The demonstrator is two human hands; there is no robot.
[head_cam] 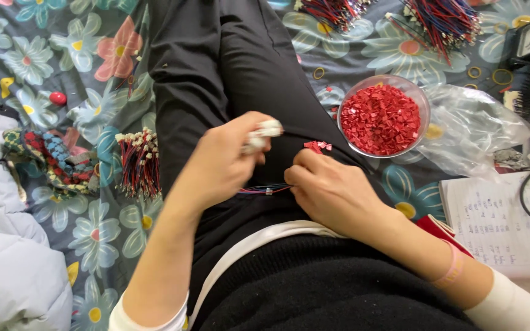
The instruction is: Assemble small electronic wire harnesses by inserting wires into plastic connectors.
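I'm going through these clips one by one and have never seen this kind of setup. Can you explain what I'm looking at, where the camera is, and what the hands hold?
There is no machine here: a person works with two bare hands, and the one camera sits on their head, looking down at their lap. The person sits on a flowered cloth in dark trousers. The left hand pinches a small bunch of white plastic pieces. The right hand rests on the lap beside a few small red pieces, and thin coloured wires run between the two hands. To the right stands a clear bowl full of red pieces, next to a crumpled clear bag and a notebook. Bundles of red and dark wires lie at the left and at the top.
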